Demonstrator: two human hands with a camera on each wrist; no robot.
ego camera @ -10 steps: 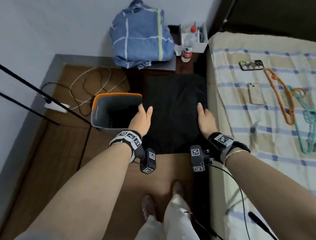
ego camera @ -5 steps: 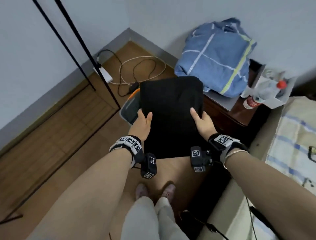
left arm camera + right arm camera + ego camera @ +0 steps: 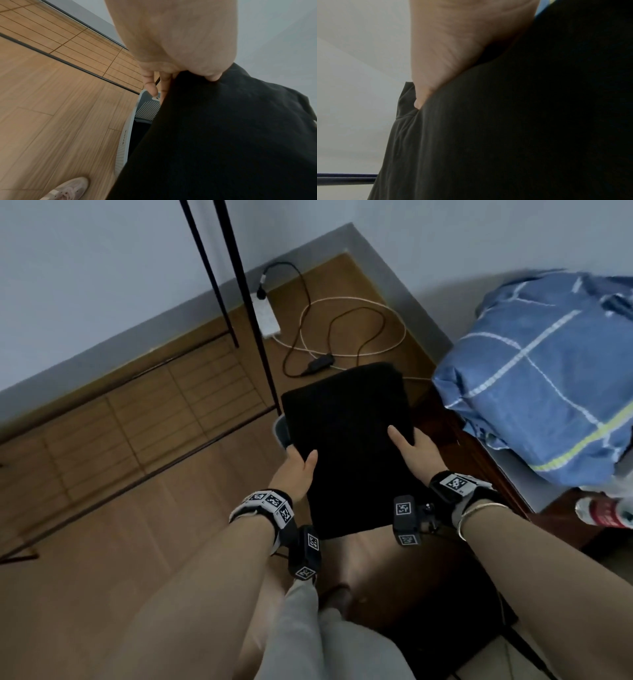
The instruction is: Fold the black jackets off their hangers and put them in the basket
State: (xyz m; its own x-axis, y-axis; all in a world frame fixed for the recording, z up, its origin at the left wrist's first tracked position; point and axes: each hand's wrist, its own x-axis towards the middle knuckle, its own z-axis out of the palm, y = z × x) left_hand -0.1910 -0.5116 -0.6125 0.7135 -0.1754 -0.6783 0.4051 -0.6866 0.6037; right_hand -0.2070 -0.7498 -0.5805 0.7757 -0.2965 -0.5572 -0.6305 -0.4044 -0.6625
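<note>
A folded black jacket (image 3: 346, 446) is held flat in the air between both hands, directly over the grey basket (image 3: 280, 430), of which only a sliver of rim shows. My left hand (image 3: 296, 469) grips the jacket's left edge, thumb on top and fingers underneath. My right hand (image 3: 412, 446) grips its right edge the same way. In the left wrist view the jacket (image 3: 223, 135) hangs over the basket (image 3: 145, 111) and fingers (image 3: 150, 83) curl under the cloth. The right wrist view shows the thumb (image 3: 453, 47) pressed on the dark fabric (image 3: 505, 135).
A black clothes rack (image 3: 239, 302) stands on the wooden floor at the left. A power strip and cables (image 3: 342, 337) lie behind the basket. A blue checked bundle (image 3: 541, 378) sits on a low table at the right, with a bottle (image 3: 603, 513) beside it.
Both hands have carried the folded jacket leftward, away from the bed, until it covers the basket. My view has swung left with it, and the bed has left the frame.
</note>
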